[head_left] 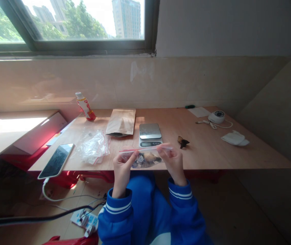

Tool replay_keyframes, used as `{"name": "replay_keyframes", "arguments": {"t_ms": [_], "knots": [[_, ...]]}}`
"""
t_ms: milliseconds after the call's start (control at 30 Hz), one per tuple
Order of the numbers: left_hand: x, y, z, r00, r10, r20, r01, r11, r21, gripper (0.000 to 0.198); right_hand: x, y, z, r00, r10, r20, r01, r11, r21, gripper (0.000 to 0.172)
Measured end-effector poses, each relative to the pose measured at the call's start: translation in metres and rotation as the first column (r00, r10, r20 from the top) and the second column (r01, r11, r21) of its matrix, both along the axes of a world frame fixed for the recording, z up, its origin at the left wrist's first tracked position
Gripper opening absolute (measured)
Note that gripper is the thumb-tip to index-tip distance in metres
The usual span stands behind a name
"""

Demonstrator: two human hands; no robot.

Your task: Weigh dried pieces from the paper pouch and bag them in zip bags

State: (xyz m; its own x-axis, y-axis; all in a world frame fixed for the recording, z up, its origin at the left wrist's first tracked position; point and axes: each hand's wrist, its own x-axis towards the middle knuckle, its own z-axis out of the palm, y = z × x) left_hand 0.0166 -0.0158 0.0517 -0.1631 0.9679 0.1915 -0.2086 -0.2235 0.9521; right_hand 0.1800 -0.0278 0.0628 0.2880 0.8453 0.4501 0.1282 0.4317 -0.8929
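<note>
My left hand (123, 170) and my right hand (172, 162) pinch the top edge of a clear zip-seal bag (145, 159) from either side, holding it above the front edge of the plywood table (207, 153). The bag has a red-striped seal and holds several lumps, brown and grey, possibly dried pieces or stones. Behind the bag stands a digital kitchen scale (149, 134) with a steel pan. An empty crumpled plastic bag (93, 147) lies to the left of my hands, and a kraft paper pouch (121, 121) lies beyond it.
A phone (56, 160) on a charging cable sits at the table's left corner, beside a red-capped bottle (85, 106). To the right lie a small dark object (182, 142), a white corded device (216, 116) and a white cloth (234, 138). A power strip (84, 219) rests on the floor.
</note>
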Motion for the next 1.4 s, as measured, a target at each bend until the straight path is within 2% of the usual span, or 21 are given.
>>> {"name": "replay_keyframes", "arguments": {"t_ms": [233, 467, 633, 933, 1100, 1200, 1300, 1400], "knots": [[0.000, -0.001, 0.002, 0.999, 0.037, -0.020, -0.037, 0.999, 0.025, 0.015, -0.001, -0.003, 0.002, 1.000, -0.008, -0.010, 0.008, 1.000, -0.004, 0.011], [-0.002, 0.000, -0.002, 0.995, -0.097, 0.001, 0.097, 0.995, -0.020, 0.028, -0.001, -0.001, -0.003, 0.969, 0.193, -0.156, -0.203, 0.978, -0.055, 0.020], [0.002, -0.001, 0.001, 0.996, -0.081, -0.030, 0.079, 0.996, -0.041, 0.023, -0.004, 0.001, 0.000, 0.966, 0.205, -0.155, -0.226, 0.966, -0.128, 0.029], [0.003, -0.002, 0.002, 0.995, -0.029, -0.092, 0.025, 0.999, -0.043, 0.021, -0.005, 0.003, -0.004, 0.990, 0.129, -0.065, -0.138, 0.979, -0.153, 0.024], [0.004, -0.002, 0.003, 0.993, -0.003, -0.114, -0.002, 0.999, -0.043, 0.022, -0.011, 0.001, -0.001, 0.999, 0.037, -0.032, -0.041, 0.992, -0.118, 0.020], [0.003, -0.002, 0.003, 0.995, 0.022, -0.102, -0.027, 0.999, -0.046, 0.023, -0.013, 0.000, 0.002, 0.999, 0.027, -0.041, -0.032, 0.993, -0.115, 0.020], [0.001, -0.002, 0.003, 0.995, -0.011, -0.097, 0.006, 0.999, -0.044, 0.022, -0.012, 0.000, 0.002, 0.981, 0.144, -0.130, -0.160, 0.979, -0.127, 0.021], [0.001, -0.001, 0.004, 0.993, -0.076, -0.090, 0.072, 0.996, -0.043, 0.025, -0.011, 0.001, -0.001, 0.924, 0.297, -0.241, -0.335, 0.933, -0.134, 0.023]]}}
